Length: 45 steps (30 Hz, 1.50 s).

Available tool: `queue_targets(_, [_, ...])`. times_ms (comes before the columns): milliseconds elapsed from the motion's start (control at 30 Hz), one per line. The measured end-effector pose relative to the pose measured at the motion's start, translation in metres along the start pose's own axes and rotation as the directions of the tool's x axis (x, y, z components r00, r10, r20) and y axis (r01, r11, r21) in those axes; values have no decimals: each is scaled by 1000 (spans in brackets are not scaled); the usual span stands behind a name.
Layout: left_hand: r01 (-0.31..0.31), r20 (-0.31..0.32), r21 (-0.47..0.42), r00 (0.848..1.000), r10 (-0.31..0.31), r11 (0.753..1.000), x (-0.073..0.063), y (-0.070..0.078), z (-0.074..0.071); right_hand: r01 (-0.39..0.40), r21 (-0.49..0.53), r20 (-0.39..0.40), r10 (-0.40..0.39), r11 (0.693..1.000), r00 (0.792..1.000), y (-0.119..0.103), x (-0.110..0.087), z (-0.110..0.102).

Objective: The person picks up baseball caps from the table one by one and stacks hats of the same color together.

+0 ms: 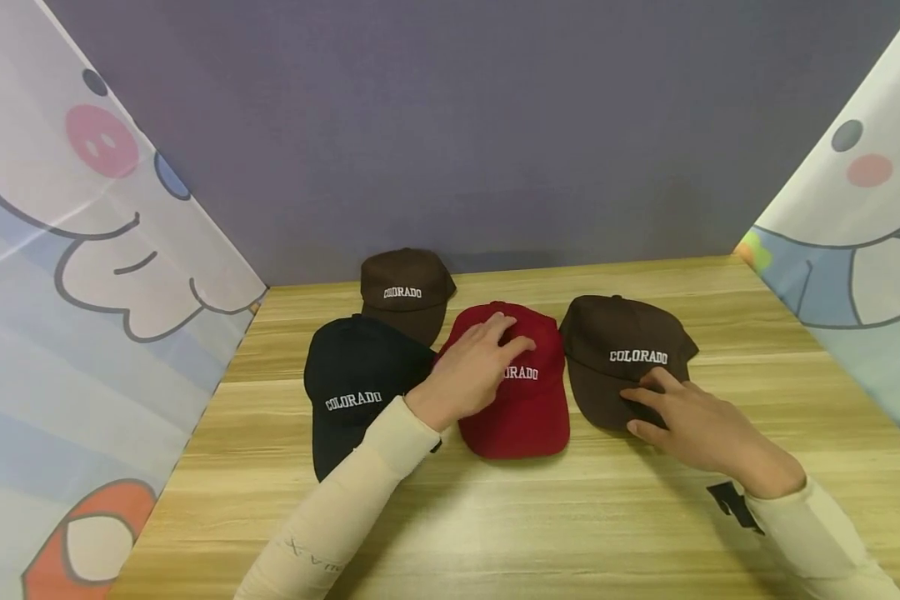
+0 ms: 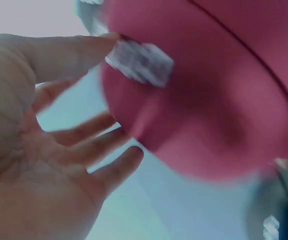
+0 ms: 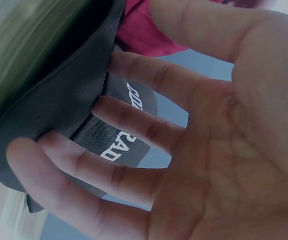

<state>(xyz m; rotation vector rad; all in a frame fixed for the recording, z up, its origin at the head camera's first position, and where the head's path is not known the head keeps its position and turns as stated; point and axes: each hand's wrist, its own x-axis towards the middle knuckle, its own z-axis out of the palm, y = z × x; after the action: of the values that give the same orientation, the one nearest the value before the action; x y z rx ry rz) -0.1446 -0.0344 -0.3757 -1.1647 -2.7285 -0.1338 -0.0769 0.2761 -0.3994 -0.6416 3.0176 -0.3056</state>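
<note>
A red cap (image 1: 517,425) with white lettering lies in the middle of the table, and my left hand (image 1: 465,367) is over its crown. In the left wrist view that hand's fingers are spread and loosely bent beside the blurred red cap (image 2: 209,115); whether they touch it is hard to tell. At the right is a dark brown cap (image 1: 615,333) marked COLORADO. My right hand (image 1: 697,421) reaches over its brim from the right. The right wrist view shows long, slightly bent fingers in front of the brown cap (image 3: 58,95), with nothing gripped.
A black cap (image 1: 352,367) lies left of the red one, partly behind my left forearm. Behind it sits a smaller-looking brown cap (image 1: 405,279) near the grey back wall (image 1: 450,125). Printed cartoon panels (image 1: 45,333) flank the wooden table (image 1: 495,533).
</note>
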Motion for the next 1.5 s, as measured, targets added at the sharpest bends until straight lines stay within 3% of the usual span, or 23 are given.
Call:
queue_targets(100, [-66, -17, 46, 998, 67, 997, 4, 35, 2, 4, -1, 7, -4, 1000, 1000, 1, 1, -1])
queue_targets(167, [-120, 14, 57, 993, 119, 991, 7, 58, 7, 10, -2, 9, -10, 1000, 1000, 2, 2, -1])
queue_targets(233, [-165, 84, 63, 984, 160, 984, 10, 76, 15, 17, -3, 7, -17, 1000, 1000, 2, 3, -1])
queue_targets(333, [-186, 217, 59, 961, 169, 981, 14, 94, 27, 32, -5, 0, -32, 999, 999, 4, 5, -2])
queue_targets(467, [-172, 315, 47, 937, 148, 984, 15, 99, 39, 36, 5, 2, -36, 999, 999, 6, 5, -2])
queue_targets(667, [-179, 344, 26, 925, 160, 983, 16, 97, 45, 25, 3, 13, -25, 1000, 1000, 10, 3, -4])
queue_targets(767, [-169, 349, -7, 923, 161, 986, 18, 95, 43, 24, -5, 16, -24, 1000, 1000, 12, 4, -5])
queue_targets(867, [-153, 323, -40, 933, 157, 987, 21, 91, 35, 26, -13, 11, -26, 1000, 1000, 14, 7, -6])
queue_targets(1033, [-107, 178, -126, 976, 129, 986, 21, 70, 5, 21, -32, 11, -21, 999, 1000, 17, 11, -8])
queue_targets(1133, [-34, 87, -197, 995, 52, 980, 13, 48, -24, 16, -35, 6, -16, 999, 1000, 17, 11, -7])
queue_targets(1200, [37, 38, -237, 999, -28, 971, 4, 26, -46, 16, -29, -1, -16, 999, 1000, 16, 11, -7])
queue_targets(1267, [125, -8, -273, 991, -132, 954, -5, -2, -69, 19, -27, -13, -19, 999, 1000, 15, 12, -6])
queue_targets(1333, [204, -48, -315, 972, -230, 927, -13, -33, -90, 22, -24, -20, -22, 999, 1000, 15, 13, -6])
queue_targets(1433, [321, -79, -361, 925, -371, 876, -20, -80, -112, 14, -25, -28, -15, 1000, 1000, 15, 13, -6])
queue_targets(1500, [382, -67, -379, 897, -436, 843, -20, -108, -118, 8, -24, -29, -8, 1000, 1000, 15, 12, -6])
